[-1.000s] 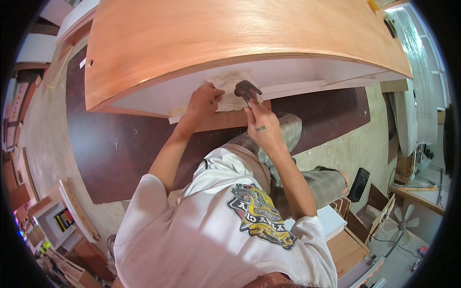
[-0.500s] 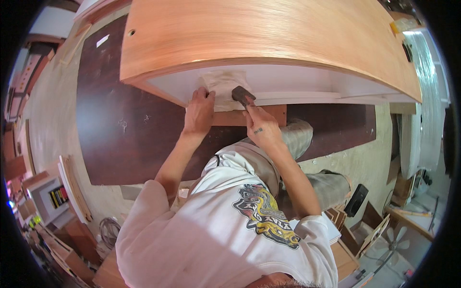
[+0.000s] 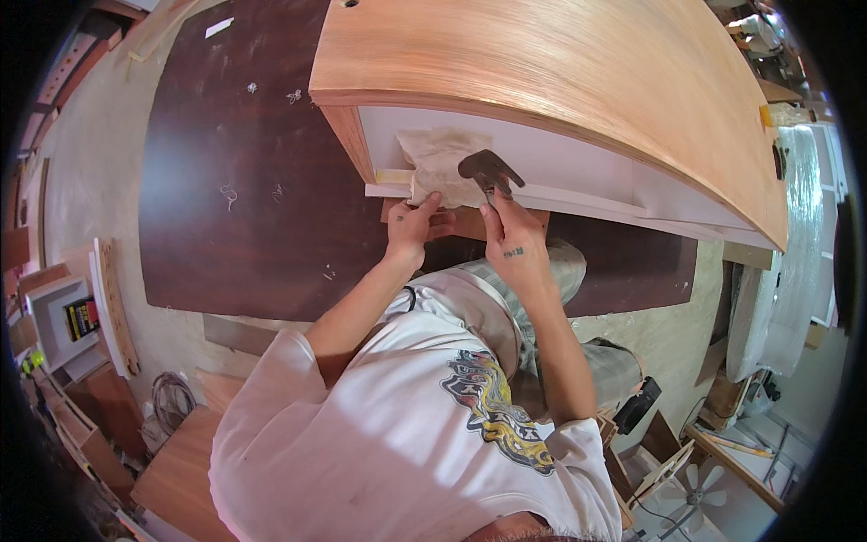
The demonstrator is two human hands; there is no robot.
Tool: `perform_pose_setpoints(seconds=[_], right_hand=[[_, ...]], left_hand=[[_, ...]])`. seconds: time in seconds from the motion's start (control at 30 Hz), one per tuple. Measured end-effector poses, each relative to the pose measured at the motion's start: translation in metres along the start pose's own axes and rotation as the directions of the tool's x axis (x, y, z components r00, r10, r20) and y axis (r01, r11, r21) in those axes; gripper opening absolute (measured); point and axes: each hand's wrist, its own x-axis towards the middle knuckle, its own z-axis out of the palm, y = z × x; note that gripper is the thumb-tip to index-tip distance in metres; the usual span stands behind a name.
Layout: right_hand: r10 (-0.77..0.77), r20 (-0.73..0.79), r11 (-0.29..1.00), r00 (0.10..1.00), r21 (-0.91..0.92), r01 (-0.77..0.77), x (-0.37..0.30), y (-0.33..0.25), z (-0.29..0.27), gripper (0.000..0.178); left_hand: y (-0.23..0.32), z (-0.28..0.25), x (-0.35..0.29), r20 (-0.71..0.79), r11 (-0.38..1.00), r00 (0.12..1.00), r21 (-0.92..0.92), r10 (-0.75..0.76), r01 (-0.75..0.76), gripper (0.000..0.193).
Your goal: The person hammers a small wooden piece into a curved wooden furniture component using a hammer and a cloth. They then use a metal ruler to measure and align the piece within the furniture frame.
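My right hand (image 3: 515, 237) is closed round the handle of a claw hammer (image 3: 488, 169), its dark head raised in front of the cabinet's white inside. My left hand (image 3: 418, 231) is at the cabinet's lower edge, fingers apart, with fingertips against the bottom of a crumpled cream sheet or bag (image 3: 444, 163); I cannot tell which. That crumpled piece lies inside the wooden cabinet (image 3: 542, 72), near its left end wall. A strip of brown board (image 3: 474, 224) shows below the edge, between my hands.
Under the cabinet lies a large dark brown panel (image 3: 235, 181) with small scraps on it. Wrapped white panels (image 3: 786, 244) stand at the right. A fan (image 3: 695, 497) and wooden pieces are at the lower right; a coiled cable (image 3: 172, 397) lies at the lower left.
My left hand has dropped from the crumpled piece to the lower edge, its fingers loosening from a pinch. The hammer head has turned and lifted off the crumpled piece. The view has shifted.
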Motion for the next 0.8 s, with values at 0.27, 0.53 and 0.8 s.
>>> perform_pose_setpoints(seconds=[0.27, 0.53, 0.8], right_hand=[[-0.049, 0.071, 0.999, 0.996, -0.006, 0.05, 0.009, -0.014, 0.023, 0.029], [-0.054, 0.09, 0.997, 0.994, 0.062, 0.048, 0.015, -0.016, 0.041, 0.029], [-0.111, 0.065, 0.989, 0.992, 0.108, 0.104, 0.018, -0.049, 0.035, 0.026]], left_hand=[[-0.004, -0.006, -0.005, 0.031, 0.962, 0.966, -0.102, 0.256, -0.251, 0.022], [0.017, -0.036, -0.003, -0.008, 0.979, 0.981, -0.054, 0.195, -0.195, 0.022], [0.022, -0.044, -0.014, -0.075, 0.927, 0.939, -0.15, 0.336, -0.344, 0.019]])
